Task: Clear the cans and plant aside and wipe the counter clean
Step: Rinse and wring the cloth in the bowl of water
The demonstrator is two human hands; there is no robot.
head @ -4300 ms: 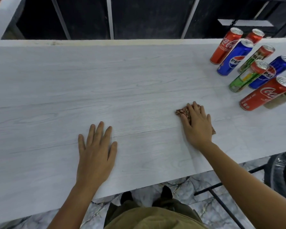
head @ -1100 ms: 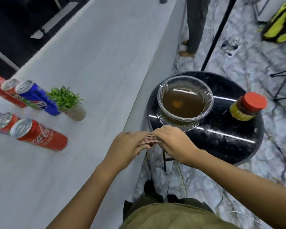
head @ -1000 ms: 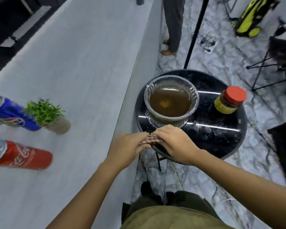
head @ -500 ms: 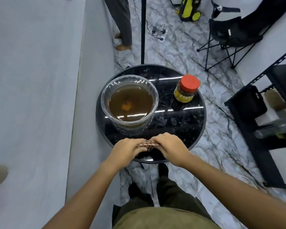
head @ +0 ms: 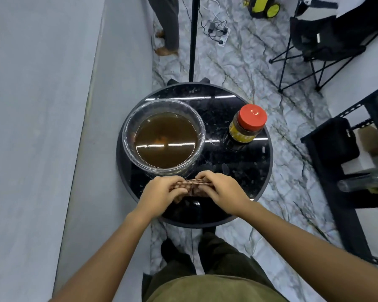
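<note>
The pale counter (head: 42, 127) fills the left side, and its edge runs from the bottom up toward the top. Just beside this edge stands a round black side table (head: 238, 171). On the left half of its top sits a clear bowl (head: 127, 131) with brown liquid. Near the right edge stands a jar (head: 247, 125) with a red lid, upright and apart from the bowl.

At the near edge of the black top, in front of the bowl, the left hand (head: 159, 196) and the right hand (head: 223, 191) meet. Both have the fingers curled closed around a brown patterned cloth (head: 193, 186), one hand at each end. The cloth is bunched, with its long axis from left to right, between the two hands.

Behind the table rise a black pole (head: 193, 38) and another person's leg (head: 168, 22). At the far right are a folding chair (head: 321, 40) and a black metal shelf (head: 345, 171).
</note>
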